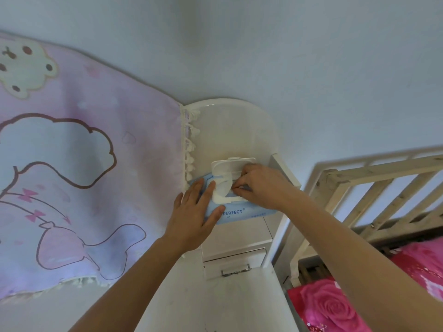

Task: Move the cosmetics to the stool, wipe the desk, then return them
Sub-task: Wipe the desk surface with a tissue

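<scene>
A light blue pack of wet wipes lies on top of the white drawer unit at the back of the white desk. Its white flip lid stands open. My left hand lies flat on the pack's left end with straight fingers, holding it down. My right hand reaches into the lid opening, its fingertips pinching a wipe at the slot. No cosmetics or stool are in view.
A pink cartoon-print cloth with a tasselled edge hangs on the left. A white curved panel rises behind the drawer unit. A wooden bed frame and pink rose bedding stand to the right.
</scene>
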`<action>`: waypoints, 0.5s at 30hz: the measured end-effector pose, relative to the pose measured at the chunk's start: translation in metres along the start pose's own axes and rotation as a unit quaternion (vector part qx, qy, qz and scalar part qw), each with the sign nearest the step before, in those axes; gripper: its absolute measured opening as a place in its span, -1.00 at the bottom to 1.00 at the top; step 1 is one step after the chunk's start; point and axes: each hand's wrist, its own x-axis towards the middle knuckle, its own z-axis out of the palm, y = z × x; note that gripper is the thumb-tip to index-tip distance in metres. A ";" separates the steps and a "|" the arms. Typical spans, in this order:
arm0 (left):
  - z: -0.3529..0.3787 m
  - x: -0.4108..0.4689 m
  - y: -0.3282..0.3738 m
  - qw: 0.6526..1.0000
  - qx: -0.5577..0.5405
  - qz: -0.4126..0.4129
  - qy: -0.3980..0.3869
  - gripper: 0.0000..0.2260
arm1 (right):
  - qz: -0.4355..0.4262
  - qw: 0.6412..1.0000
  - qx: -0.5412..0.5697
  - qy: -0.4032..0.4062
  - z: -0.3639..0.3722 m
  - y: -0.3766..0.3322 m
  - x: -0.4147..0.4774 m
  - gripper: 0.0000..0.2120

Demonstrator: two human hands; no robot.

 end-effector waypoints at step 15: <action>-0.003 0.004 0.006 0.999 -0.039 -0.023 -0.028 -0.27 | -0.018 0.981 -0.186 -0.057 -0.002 -0.030 0.007 -0.77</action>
